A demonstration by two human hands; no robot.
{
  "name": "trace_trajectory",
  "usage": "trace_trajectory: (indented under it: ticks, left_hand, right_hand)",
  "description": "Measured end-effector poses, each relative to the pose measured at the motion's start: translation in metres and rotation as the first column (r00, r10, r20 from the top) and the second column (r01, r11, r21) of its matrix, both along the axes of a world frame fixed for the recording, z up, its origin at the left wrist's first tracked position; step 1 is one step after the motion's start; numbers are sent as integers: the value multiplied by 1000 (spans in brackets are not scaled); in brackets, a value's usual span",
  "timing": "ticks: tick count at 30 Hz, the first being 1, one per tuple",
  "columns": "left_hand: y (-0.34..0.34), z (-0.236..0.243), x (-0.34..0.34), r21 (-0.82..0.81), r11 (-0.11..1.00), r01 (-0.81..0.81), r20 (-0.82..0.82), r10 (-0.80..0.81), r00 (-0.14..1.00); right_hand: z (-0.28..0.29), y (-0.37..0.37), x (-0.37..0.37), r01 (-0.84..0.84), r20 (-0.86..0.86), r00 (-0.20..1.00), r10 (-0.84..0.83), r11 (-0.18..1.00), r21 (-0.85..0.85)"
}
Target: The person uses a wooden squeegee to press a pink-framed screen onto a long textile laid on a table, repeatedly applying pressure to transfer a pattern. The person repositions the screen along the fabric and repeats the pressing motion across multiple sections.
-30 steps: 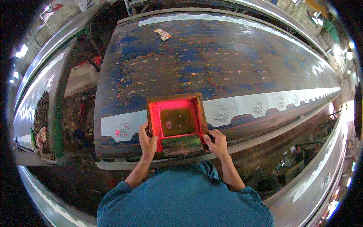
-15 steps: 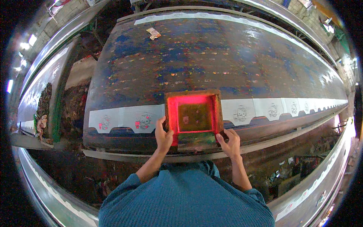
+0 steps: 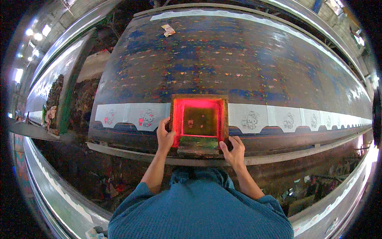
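Both my hands grip a small screen-printing frame (image 3: 200, 96), a brown box-like frame stained bright pink inside, with a dark mesh floor. My left hand (image 3: 165, 135) is closed around its left side near the front corner. On the opposite side, my right hand (image 3: 234, 151) grips the near right corner with thumb on top. The frame covers part of a row of white fabric pieces (image 3: 258, 109) along the table's near edge. Left of it, two printed cartoon figures (image 3: 147, 118) carry pink patches; those to the right show only dark outlines.
The long dark printing table (image 3: 191, 51) is speckled with paint. A crumpled scrap (image 3: 168, 30) lies near its far left, and another white strip (image 3: 223, 13) runs along the far edge. A pale rail (image 3: 278, 152) borders the near side. More tables (image 3: 59, 71) stand at left and behind me.
The view has shifted slightly. The frame stays over about the same part of the white row, with both hands holding it as before.
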State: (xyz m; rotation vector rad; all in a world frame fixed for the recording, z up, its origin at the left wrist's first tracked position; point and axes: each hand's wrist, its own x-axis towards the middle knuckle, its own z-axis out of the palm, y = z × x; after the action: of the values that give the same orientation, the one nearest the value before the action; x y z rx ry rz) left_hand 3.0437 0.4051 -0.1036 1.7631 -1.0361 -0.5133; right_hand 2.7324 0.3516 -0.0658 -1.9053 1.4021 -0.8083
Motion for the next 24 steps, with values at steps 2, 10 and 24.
trace_trajectory:
  ticks: [2, 10, 24]
  left_hand:
    - [-3, 1, 0, 23, 999, -22, -38, 22, 999]
    - [-3, 2, -2, 39, 998, -47, -35, 49, 998]
    - [-5, -6, 0, 9, 1000, -10, 167, 8, 986]
  right_hand:
    - [0, 0, 2, 21, -16, 1000, -21, 1000, 8]
    - [-2, -1, 4, 65, 23, 998, -64, 998, -17]
    - [16, 10, 12, -125, 40, 989, 145, 942, -313]
